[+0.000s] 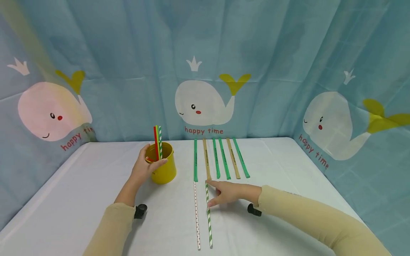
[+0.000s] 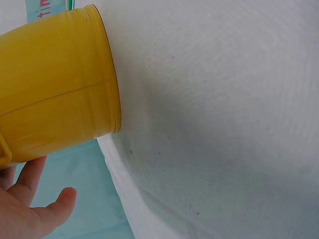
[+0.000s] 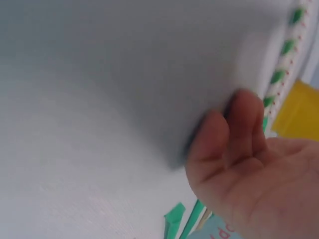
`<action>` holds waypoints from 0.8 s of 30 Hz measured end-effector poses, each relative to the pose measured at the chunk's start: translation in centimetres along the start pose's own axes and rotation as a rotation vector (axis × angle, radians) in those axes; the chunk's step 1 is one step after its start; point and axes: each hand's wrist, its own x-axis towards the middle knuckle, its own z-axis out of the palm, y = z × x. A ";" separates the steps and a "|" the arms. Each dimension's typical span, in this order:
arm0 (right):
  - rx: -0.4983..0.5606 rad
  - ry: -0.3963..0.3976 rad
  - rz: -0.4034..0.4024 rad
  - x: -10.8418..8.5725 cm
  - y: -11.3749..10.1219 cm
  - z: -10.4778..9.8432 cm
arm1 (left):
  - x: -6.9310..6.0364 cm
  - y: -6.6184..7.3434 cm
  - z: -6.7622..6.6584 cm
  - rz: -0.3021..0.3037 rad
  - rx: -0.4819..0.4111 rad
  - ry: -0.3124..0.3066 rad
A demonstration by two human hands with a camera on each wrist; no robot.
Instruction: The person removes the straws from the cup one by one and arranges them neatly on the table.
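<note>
At the yellow bucket point(image 1: 164, 172), my left hand point(image 1: 142, 169) grips the rim, thumb across the front and fingers on the left side. Red, yellow-green and green-striped straws point(image 1: 161, 142) stand up out of the bucket. On the white table, my right hand point(image 1: 227, 192) lays its index finger and thumb on a green-and-white striped straw point(image 1: 209, 227). To its left lies a white straw with red dots point(image 1: 196, 220). Each lies end to end below a flat strip: a green strip point(image 1: 195, 160) above the dotted one, a tan strip point(image 1: 206, 156) above the striped one.
Further right lie more green strips point(image 1: 241, 158) and another tan strip point(image 1: 234, 160), in a row with dark print on them. A blue curtain with whales point(image 1: 205, 103) hangs behind and at both sides of the white table point(image 1: 282, 170).
</note>
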 end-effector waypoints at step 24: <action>-0.214 0.073 0.026 -0.9 -0.8 1.3 | -0.2 0.2 0.0 -0.009 -0.002 -0.003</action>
